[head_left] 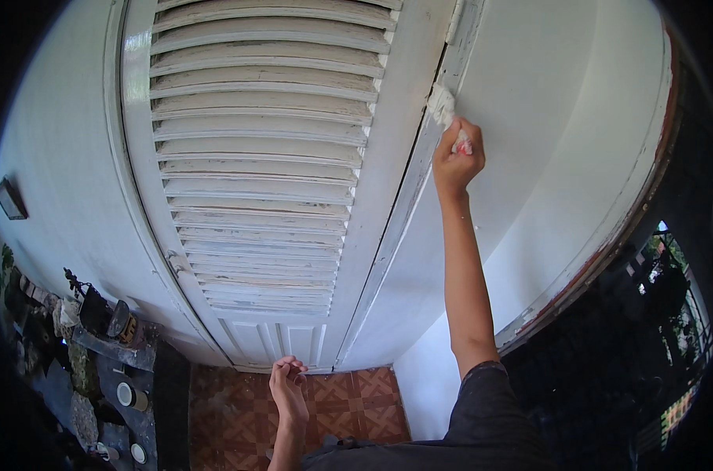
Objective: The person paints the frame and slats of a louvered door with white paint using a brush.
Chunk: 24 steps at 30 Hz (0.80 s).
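A person's two bare hands are showing in front of a white louvered door (262,149), whose worn, paint-chipped slats are running from the centre up to 11 o'clock. At 1 to 2 o'clock, the right hand (459,155) is closing into a fist around a bunched white cloth (443,104) with a reddish patch. The cloth is poking out above the fist and resting against the scuffed door frame (416,179), just beside the door's right edge. The bare right forearm is pointing up from a dark sleeve (490,408) at 5 o'clock. At 7 o'clock, low down, the left hand (288,388) is hanging half open, its fingers curling loosely and apparently gripping nothing. Below it, a patterned reddish-brown tile floor (372,404) is spreading across 6 o'clock. At 8 o'clock, a pale-topped can (134,397) is standing among other clutter on a dark surface (170,392). A small dark fixture (11,198) is sitting on the white wall (66,157) at 9 o'clock.
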### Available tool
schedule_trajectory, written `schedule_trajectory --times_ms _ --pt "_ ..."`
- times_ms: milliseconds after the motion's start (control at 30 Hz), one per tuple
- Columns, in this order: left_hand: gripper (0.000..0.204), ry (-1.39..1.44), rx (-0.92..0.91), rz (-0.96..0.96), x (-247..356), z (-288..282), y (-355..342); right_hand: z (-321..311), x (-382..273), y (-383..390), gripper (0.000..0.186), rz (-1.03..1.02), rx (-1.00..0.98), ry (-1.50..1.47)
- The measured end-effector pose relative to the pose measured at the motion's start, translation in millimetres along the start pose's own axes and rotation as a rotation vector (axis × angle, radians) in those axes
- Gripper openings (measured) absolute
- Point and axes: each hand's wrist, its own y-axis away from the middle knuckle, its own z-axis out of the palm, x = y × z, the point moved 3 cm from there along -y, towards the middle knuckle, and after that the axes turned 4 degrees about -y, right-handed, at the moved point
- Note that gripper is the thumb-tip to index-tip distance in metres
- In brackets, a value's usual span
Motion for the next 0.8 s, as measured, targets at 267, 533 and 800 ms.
schedule_trajectory --times_ms 267,533,800 --pt "0.018 0.032 0.011 0.045 2.8 -8.8 -2.8 12.7 -3.2 22.4 0.006 0.026 -0.012 -0.018" --pt "0.018 0.008 0.010 0.027 4.7 -11.0 -1.1 15.1 -0.2 8.0 0.007 0.107 -0.110 -0.009" --pt "0.020 -0.002 -0.046 0.031 7.2 -15.6 19.4 -31.2 3.9 -6.1 0.014 0.346 0.058 -0.110"
